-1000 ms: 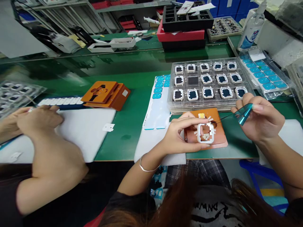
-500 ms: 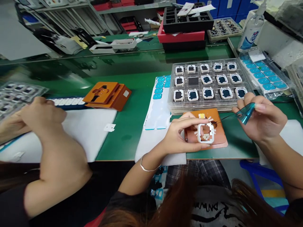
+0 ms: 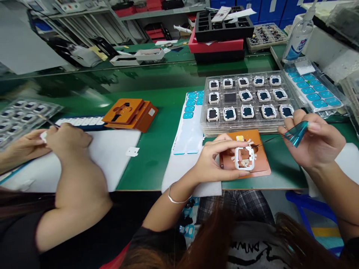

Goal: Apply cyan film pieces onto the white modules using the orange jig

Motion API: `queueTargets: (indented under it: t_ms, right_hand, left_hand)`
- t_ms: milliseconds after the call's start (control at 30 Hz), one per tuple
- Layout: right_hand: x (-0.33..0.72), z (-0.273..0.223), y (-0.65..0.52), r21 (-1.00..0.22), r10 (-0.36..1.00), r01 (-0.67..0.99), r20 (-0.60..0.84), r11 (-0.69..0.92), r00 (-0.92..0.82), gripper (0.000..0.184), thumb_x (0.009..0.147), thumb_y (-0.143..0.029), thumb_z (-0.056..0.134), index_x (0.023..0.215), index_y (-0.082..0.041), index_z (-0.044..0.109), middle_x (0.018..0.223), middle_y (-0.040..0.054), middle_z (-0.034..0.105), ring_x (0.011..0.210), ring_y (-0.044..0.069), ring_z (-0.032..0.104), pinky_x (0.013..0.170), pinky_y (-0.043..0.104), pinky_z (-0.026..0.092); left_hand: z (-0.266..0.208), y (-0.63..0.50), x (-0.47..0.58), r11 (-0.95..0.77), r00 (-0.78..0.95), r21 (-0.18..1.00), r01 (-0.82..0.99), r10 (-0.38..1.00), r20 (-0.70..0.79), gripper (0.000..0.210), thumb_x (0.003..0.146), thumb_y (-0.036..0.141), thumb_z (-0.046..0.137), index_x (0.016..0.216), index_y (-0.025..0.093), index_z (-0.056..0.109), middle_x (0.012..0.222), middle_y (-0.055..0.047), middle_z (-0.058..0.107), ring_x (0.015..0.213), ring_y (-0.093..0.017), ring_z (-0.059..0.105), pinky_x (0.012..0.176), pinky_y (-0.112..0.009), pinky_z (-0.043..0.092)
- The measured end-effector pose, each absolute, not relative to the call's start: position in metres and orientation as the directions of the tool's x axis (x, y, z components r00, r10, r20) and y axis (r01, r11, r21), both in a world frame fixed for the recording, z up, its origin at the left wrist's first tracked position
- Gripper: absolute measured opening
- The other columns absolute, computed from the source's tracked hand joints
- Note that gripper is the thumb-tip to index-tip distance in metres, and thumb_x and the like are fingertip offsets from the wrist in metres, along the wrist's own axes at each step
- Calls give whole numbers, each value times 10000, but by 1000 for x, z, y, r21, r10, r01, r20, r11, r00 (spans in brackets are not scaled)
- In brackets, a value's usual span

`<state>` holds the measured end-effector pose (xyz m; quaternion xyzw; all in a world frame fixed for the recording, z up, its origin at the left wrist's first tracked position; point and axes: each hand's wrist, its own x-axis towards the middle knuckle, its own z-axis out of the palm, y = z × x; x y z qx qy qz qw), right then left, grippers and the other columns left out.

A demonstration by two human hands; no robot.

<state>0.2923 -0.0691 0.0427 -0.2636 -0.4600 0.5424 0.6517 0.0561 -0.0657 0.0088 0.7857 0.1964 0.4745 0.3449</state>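
My left hand (image 3: 209,160) grips a white square frame (image 3: 237,164) with rounded corners, upright between thumb and fingers. Behind and below the frame lies an orange fixture block (image 3: 262,160) with a brown recess and a yellow patch. To the right, my right hand (image 3: 322,140) pinches a curled, see-through teal film (image 3: 297,135) between thumb and finger. A thin dark shaft (image 3: 270,139) runs from under that hand's fingers towards the frame's top right corner; its kind is too fine to make out, and whether it touches the frame I cannot tell.
A clear tray (image 3: 206,127) of white frames stands behind the block. Left of it lies a sheet of teal stickers (image 3: 185,138); more stickers sit in a bag (image 3: 316,93) near a pump bottle (image 3: 298,41). A co-worker's hands (image 3: 64,140) work at left, beside another orange fixture (image 3: 146,116).
My hands, the frame and the film hold nearly the same pose; the view has shifted slightly. At left, the co-worker's hands have moved apart, showing a small white piece and a thin tool.
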Motion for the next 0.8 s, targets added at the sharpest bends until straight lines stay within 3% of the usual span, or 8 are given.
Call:
queueTargets:
  t_ms: [267,400,500,667,800]
  right_hand:
    - [303,56,-67,-814,958,-516,284,267,47,550,636,-262,782,526,-162,253,603,-35,218,507,87,238,488,315,232]
    - [310,62,-64,-809,947,-499,307,311,92,623,613,-255,839,538,-153,229,615,-36,226,515,81,261,512,314,250]
    - [305,59,-63,-820,947,-488,315,301,55,526,599,-275,821,486,-151,323,598,-35,254,496,75,266,495,309,239]
    - [297,44,-65,-822,936,-481,352,303,-12,229,662,-288,768,544,-198,593,584,-34,337,484,94,322,483,302,275]
    - [296,27,-66,-858,882,-260,469,444,-43,116,745,-315,757,658,-255,708,616,-9,470,556,150,443,531,328,356]
  left_hand:
    - [7,-64,54,-704,465,710,22,636,616,530,689,325,849,1184,245,676,872,-35,687,771,-158,547,679,-301,463]
    - [12,-58,44,-749,484,603,275,650,586,459,761,349,794,1184,228,663,860,-29,693,766,-161,540,720,-324,466]
    - [15,-53,35,-703,494,559,439,709,504,429,801,398,762,1170,200,671,882,-38,664,812,-165,560,772,-336,475]
    - [14,-49,26,-605,493,645,467,784,378,466,839,430,720,1228,184,649,880,-21,583,803,-136,562,756,-286,488]
    - [11,-46,25,-575,512,668,473,796,322,576,826,499,711,1295,183,603,883,-15,553,804,-144,562,760,-300,496]
